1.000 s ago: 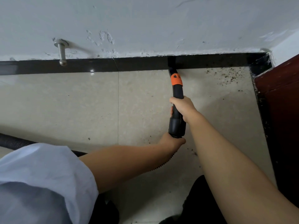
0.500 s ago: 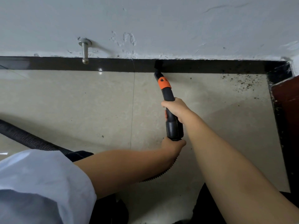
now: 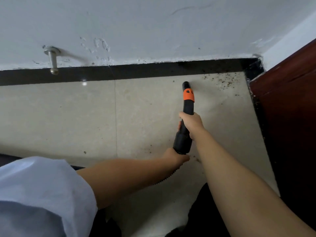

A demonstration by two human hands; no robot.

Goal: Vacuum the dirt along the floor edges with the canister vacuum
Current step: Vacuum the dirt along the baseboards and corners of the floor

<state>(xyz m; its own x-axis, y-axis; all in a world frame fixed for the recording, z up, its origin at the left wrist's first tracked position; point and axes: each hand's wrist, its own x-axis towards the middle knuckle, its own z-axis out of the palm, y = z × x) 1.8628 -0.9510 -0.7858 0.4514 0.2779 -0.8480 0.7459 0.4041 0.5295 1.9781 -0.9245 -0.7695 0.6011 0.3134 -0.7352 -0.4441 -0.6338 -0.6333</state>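
Observation:
The black vacuum nozzle (image 3: 186,106) with an orange collar points at the beige floor tile (image 3: 145,117), its tip a short way in front of the black skirting (image 3: 136,72). My right hand (image 3: 192,124) grips the nozzle's middle. My left hand (image 3: 176,158) holds the thick rear end where the ribbed hose (image 3: 164,180) joins; its fingers are hidden under the tube. Dark dirt specks (image 3: 224,81) lie scattered in the corner to the right of the tip. A few crumbs (image 3: 196,159) lie by my left hand.
A metal door stop (image 3: 53,60) sticks out of the white wall at the left. A dark red wooden door or panel (image 3: 287,106) closes the right side, with dirt along its black base (image 3: 258,106). My white sleeve (image 3: 37,194) fills the lower left.
The nozzle tip has pulled back from the skirting and shifted right, toward the dirty corner. Both hands stayed on the tube.

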